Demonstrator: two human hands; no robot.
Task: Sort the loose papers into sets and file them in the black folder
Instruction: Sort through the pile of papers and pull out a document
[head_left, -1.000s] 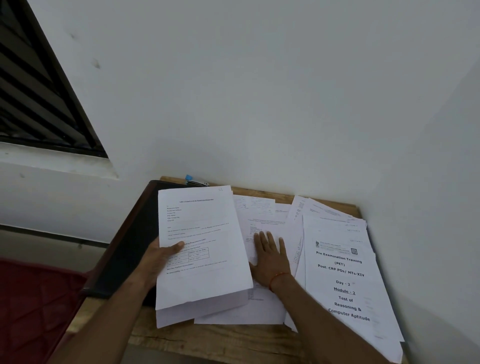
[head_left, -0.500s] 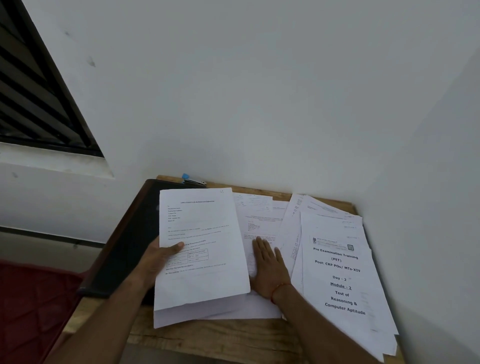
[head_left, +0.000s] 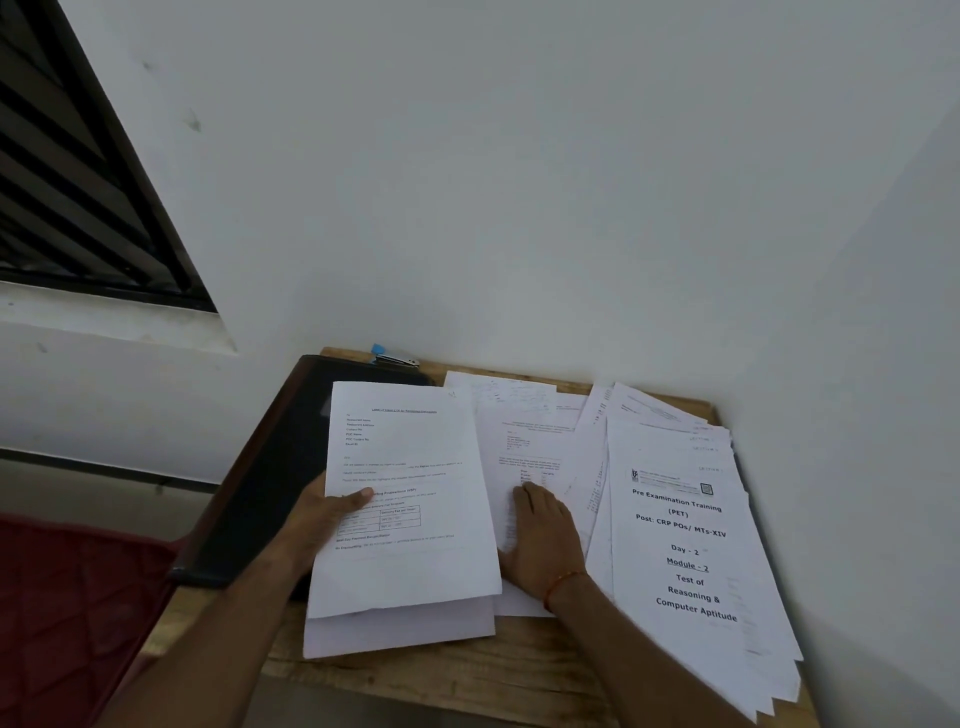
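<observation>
My left hand (head_left: 319, 517) grips a small stack of printed sheets (head_left: 410, 499) by its left edge, thumb on top, above the black folder (head_left: 260, 483) that lies closed on the table's left side. My right hand (head_left: 543, 535) lies flat, fingers straight, on the loose papers (head_left: 535, 441) in the middle of the table. At the right, a fanned pile topped by a "Pre Examination Training" sheet (head_left: 685, 551) reaches the front edge.
The small wooden table (head_left: 467, 670) stands in a corner between two white walls. A blue-ended stapler (head_left: 395, 357) lies at the back edge by the wall. A red seat (head_left: 62, 613) is low at the left, a window (head_left: 67, 182) above it.
My right hand has slid a little toward me on the middle papers. The held stack in my left hand stays about where it was.
</observation>
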